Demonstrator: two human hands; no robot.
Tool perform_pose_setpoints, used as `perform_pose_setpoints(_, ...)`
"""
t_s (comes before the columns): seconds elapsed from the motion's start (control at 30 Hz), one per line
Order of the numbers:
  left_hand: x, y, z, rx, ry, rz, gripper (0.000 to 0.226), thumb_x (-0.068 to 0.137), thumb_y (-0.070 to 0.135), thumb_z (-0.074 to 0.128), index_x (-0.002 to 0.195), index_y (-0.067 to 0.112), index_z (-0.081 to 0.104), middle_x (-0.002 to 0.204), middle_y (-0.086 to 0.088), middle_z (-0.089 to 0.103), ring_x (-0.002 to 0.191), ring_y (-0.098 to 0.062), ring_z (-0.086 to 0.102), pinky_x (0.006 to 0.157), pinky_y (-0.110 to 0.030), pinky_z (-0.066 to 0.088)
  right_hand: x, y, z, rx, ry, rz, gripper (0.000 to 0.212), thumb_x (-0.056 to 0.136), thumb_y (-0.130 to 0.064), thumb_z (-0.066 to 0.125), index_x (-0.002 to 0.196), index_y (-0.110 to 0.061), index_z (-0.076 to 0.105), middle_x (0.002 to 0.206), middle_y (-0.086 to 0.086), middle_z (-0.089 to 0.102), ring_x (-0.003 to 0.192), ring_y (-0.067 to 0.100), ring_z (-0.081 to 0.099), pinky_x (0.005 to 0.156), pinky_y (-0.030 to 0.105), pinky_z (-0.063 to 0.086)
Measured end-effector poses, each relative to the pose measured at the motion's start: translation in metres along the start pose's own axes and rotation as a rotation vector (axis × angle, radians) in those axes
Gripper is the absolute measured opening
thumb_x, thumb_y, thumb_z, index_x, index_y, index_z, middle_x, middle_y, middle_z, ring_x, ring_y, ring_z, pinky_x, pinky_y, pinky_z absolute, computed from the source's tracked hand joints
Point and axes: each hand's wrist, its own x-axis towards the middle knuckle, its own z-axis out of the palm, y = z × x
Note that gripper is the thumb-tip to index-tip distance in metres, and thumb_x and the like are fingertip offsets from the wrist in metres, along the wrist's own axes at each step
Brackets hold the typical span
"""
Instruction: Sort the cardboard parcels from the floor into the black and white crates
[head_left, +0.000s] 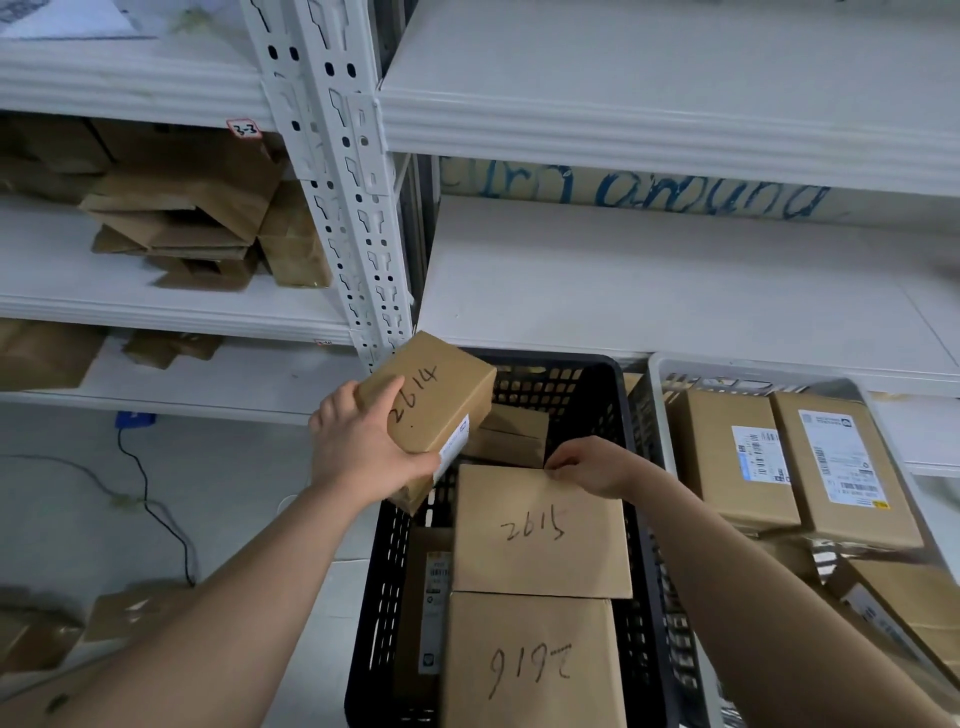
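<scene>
My left hand (363, 447) grips a small cardboard parcel marked 2614 (434, 400), held tilted above the far left corner of the black crate (608, 384). Inside that crate lie a parcel marked 2615 (540, 530), one marked 2616 (530, 665) nearer me, and a smaller box (511, 434) at the back. My right hand (592, 465) pinches the far right corner of the 2615 parcel. To the right, the white crate (670, 364) holds several labelled parcels (737, 457).
White metal shelving (358, 171) stands right behind both crates; its left bays hold flattened cardboard (187, 208). More parcels (135, 608) lie on the floor at lower left, next to a black cable (156, 509).
</scene>
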Motion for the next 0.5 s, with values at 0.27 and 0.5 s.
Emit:
perform_pose_setpoints(0.27,-0.007,0.016,-0.002,-0.075,0.098,-0.014,0.108,0.059,0.07,0.067,0.15,0.041,0.017,0.155,-0.007,0.015,0.139,-0.031,0.015,0.111,-0.048,0.023,-0.013,-0.004,-0.005,0.107,0.036,0.006,0.028,0.098,-0.015,0.05,0.119,-0.015,0.068,0.117,-0.001,0.06,0.116,0.015,0.052,0.101,0.028,0.038)
perform_pose_setpoints(0.5,-0.016,0.004,-0.011,-0.068,0.006,-0.163,0.111,0.059,0.073,0.067,0.149,0.038,0.012,0.143,-0.011,0.027,0.131,-0.031,0.025,0.104,-0.046,0.034,-0.012,-0.002,0.009,0.169,0.113,0.032,0.029,0.099,-0.016,0.05,0.123,-0.011,0.066,0.125,0.005,0.062,0.114,0.016,0.055,0.094,0.023,0.04)
